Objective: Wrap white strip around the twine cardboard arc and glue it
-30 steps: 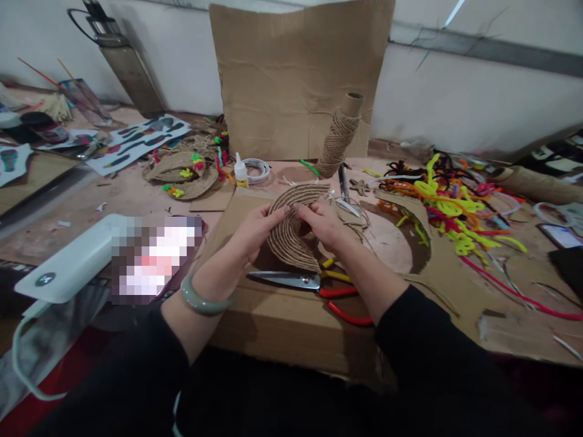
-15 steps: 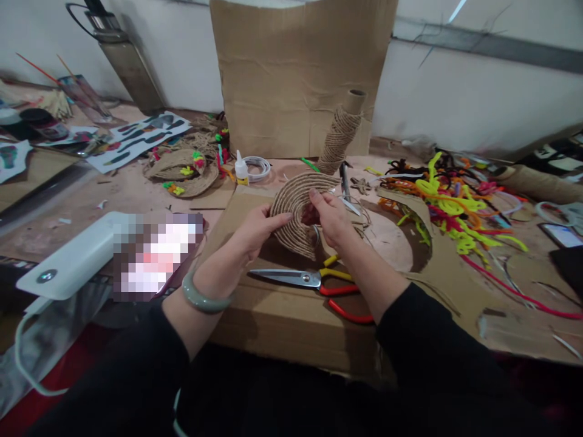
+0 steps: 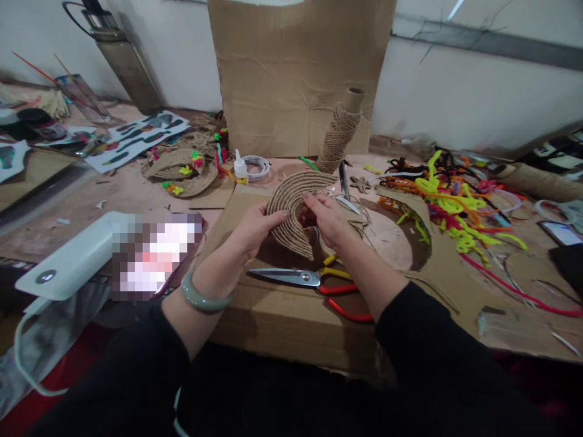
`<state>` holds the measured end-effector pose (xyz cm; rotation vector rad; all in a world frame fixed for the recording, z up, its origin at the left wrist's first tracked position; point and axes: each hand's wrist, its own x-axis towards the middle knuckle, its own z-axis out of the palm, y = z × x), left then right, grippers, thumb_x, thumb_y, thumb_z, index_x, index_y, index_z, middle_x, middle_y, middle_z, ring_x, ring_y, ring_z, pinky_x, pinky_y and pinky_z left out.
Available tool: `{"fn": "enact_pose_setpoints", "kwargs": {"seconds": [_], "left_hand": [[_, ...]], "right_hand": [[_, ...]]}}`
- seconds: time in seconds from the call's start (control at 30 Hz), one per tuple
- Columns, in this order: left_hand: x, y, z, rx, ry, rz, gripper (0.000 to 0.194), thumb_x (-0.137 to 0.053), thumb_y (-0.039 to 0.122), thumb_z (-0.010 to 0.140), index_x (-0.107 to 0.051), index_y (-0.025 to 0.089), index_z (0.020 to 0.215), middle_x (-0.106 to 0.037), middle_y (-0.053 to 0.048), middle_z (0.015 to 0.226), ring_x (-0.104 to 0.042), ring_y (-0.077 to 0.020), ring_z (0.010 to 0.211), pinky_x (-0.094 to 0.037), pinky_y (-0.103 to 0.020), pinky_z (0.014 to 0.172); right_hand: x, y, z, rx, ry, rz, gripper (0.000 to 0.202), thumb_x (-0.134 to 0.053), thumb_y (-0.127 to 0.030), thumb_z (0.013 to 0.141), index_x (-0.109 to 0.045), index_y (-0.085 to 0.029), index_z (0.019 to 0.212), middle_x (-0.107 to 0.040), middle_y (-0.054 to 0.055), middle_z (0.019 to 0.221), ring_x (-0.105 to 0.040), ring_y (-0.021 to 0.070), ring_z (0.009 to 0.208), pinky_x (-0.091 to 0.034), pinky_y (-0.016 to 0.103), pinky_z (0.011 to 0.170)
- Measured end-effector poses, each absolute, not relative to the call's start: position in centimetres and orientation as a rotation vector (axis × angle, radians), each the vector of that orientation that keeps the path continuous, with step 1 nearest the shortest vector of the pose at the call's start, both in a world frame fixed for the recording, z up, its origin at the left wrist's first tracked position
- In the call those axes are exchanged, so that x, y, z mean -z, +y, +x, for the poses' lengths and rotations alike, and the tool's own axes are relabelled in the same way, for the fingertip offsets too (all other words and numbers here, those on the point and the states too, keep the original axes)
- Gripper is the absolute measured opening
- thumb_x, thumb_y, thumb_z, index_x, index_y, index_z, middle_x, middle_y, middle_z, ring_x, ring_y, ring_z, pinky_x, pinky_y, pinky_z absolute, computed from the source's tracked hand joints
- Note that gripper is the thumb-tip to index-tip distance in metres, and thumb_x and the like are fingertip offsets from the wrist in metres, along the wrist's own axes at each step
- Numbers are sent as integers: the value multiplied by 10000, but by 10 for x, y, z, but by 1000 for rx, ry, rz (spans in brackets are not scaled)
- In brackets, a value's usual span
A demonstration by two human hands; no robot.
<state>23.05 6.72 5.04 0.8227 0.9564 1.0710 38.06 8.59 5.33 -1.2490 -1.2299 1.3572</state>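
A crescent-shaped piece covered in rows of jute twine is held up between both hands. My left hand grips its outer left side, thumb lying across the twine rows and fingers hidden behind. On the inner curve, my right hand pinches the edge with thumb and fingers. Below the piece, scissors with red and yellow handles lie on a cardboard box, partly under my right forearm. A cone of twine stands behind, and loose twine trails near my right hand.
Left are a phone and a white power bank. A glue bottle stands behind the piece, near decorated twine crescents. Cut cardboard and tangled coloured pipe cleaners lie right. A cardboard sheet leans at the back.
My right thumb and fingers have shifted slightly left and down along the inner curve. The twine-covered piece has moved a little left, still held in both hands.
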Motion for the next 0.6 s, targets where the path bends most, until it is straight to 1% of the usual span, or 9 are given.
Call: {"fn": "enact_pose_setpoints", "kwargs": {"seconds": [0.1, 0.17, 0.27, 0.33, 0.43, 0.53, 0.6], "left_hand": [[-51, 66, 231, -1059, 966, 829, 231, -777, 209, 624, -719, 114, 826, -735, -73, 800, -658, -177, 703, -524, -334, 761], [-52, 66, 231, -1060, 965, 826, 234, -775, 210, 622, -716, 112, 825, -734, -77, 804, -658, -180, 701, -523, -339, 754], [-51, 68, 231, -1101, 966, 825, 242, -768, 209, 620, -709, 110, 832, -730, -80, 818, -657, -183, 706, -522, -336, 745], [-50, 71, 229, -1166, 982, 832, 255, -764, 213, 621, -705, 113, 849, -725, -72, 818, -659, -188, 734, -520, -326, 752], [-47, 78, 225, -1353, 1012, 768, 260, -753, 226, 630, -687, 140, 866, -716, -45, 815, -658, -185, 779, -522, -306, 761], [-46, 83, 221, -1559, 983, 663, 265, -755, 217, 625, -652, 181, 866, -708, -11, 828, -657, -161, 800, -528, -280, 773], [-46, 84, 219, -1608, 942, 648, 281, -764, 207, 612, -626, 201, 856, -703, 2, 836, -661, -161, 838, -530, -280, 799]], "right_hand": [[-54, 88, 382, -1346, -1161, -1277, 432, -641, -539, 774, -431, -213, 584, -482, -50, 499, -478, 87, 454, -410, 225, 484], [-55, 88, 382, -1368, -1142, -1292, 431, -601, -561, 804, -454, -211, 601, -506, -40, 515, -488, 92, 455, -416, 228, 483], [-58, 88, 383, -1437, -1092, -1286, 464, -484, -636, 851, -525, -202, 692, -562, -16, 571, -519, 98, 469, -432, 227, 485], [-58, 89, 385, -1452, -1056, -1291, 474, -445, -640, 869, -560, -193, 761, -583, -9, 590, -538, 95, 477, -445, 220, 494], [-51, 94, 388, -1380, -1090, -1311, 382, -490, -550, 879, -574, -188, 790, -584, -19, 582, -544, 87, 474, -443, 208, 501], [-39, 101, 392, -1244, -1273, -1323, 237, -598, -416, 824, -559, -198, 738, -561, -44, 563, -521, 83, 471, -431, 206, 511], [-32, 105, 394, -1171, -1391, -1339, 180, -590, -356, 814, -550, -205, 723, -564, -45, 579, -517, 91, 484, -444, 223, 540]]}}
